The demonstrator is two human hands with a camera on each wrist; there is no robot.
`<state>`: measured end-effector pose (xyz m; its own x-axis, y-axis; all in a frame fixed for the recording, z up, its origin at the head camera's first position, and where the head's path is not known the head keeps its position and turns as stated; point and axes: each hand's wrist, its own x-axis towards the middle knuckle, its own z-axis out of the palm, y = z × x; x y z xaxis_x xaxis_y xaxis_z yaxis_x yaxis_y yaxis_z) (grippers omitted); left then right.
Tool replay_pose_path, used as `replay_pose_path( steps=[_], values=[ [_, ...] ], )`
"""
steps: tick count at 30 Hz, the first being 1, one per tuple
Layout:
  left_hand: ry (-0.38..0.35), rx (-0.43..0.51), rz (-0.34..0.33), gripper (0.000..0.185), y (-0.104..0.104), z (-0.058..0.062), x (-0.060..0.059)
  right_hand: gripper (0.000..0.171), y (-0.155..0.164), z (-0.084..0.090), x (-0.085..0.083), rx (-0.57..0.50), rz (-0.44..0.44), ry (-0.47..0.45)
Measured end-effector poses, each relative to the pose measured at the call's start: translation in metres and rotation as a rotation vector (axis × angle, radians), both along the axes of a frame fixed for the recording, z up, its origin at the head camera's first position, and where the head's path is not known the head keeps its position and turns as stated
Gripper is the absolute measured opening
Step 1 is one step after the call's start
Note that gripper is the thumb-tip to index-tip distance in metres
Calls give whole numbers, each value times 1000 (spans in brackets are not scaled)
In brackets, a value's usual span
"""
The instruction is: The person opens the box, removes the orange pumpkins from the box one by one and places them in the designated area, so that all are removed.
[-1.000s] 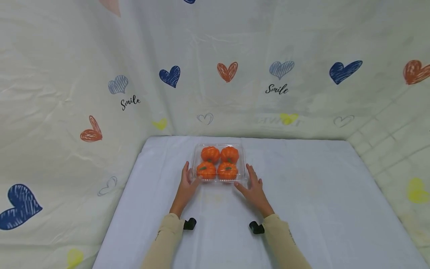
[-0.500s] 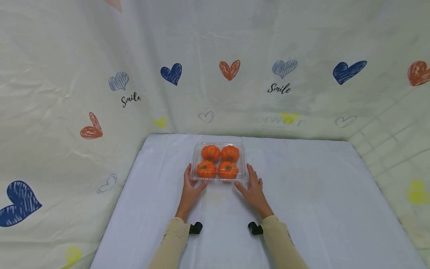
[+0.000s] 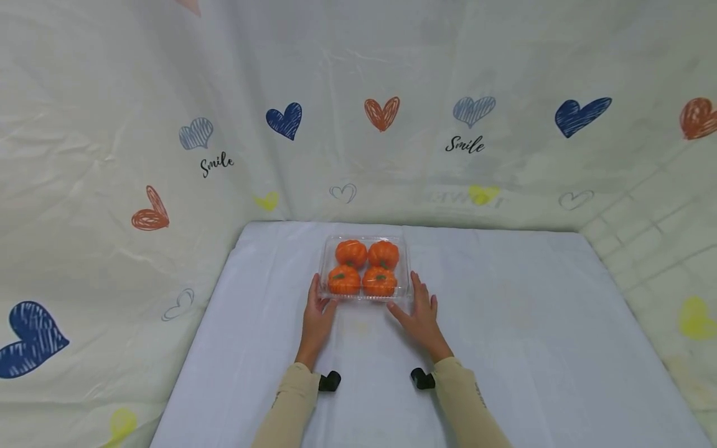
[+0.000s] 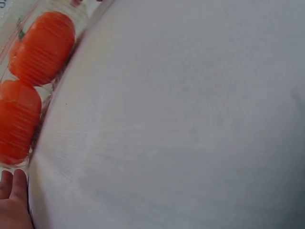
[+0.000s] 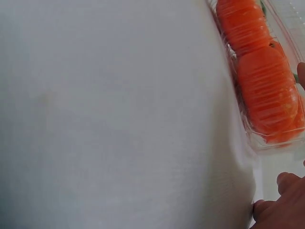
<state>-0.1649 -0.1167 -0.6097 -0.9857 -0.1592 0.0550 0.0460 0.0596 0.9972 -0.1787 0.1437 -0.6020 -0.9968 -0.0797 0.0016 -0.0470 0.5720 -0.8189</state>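
Note:
In the head view a clear plastic clamshell box (image 3: 404, 258) lies on the white-covered table, holding several small orange pumpkins (image 3: 344, 281) with green stems. My left hand (image 3: 317, 318) is at the box's near left corner, its fingers along the left side and the thumb by the front edge. On the other side my right hand (image 3: 421, 322) is spread beside the near right corner; whether it touches the plastic is hard to tell. Both wrist views show the box's ribbed front wall (image 4: 53, 88) with pumpkins (image 5: 267, 88) behind it and part of each hand.
White cloth (image 3: 532, 323) covers the table (image 3: 504, 386). A pale curtain (image 3: 336, 62) printed with hearts and the word "Smile" hangs behind and at both sides. Small black wrist cameras (image 3: 329, 381) stick out from the beige sleeves (image 3: 291, 404).
The left hand has shifted a little right and its thumb has come to the box's front edge. Right hand and box stay nearly in place. The head view has tilted slightly.

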Motion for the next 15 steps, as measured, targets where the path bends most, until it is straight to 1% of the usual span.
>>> replay_pose_path(
  steps=[3,5,7,9,13,15],
  values=[
    [-1,11,40,70,1,-1,2,100,0,0,0,-1,-8,-7],
    [2,-3,73,65,3,-1,4,99,0,1,1,1,-12,-13],
    [14,-33,106,60,4,-2,6,99,0,0,1,9,-16,-18],
    [44,-44,137,55,5,-3,7,98,-1,1,1,12,-21,-24],
    [81,-61,189,52,7,-5,8,98,-3,2,2,9,-29,-32],
    [85,-58,208,52,7,-4,8,98,-4,3,2,-1,-31,-29]
  ],
)
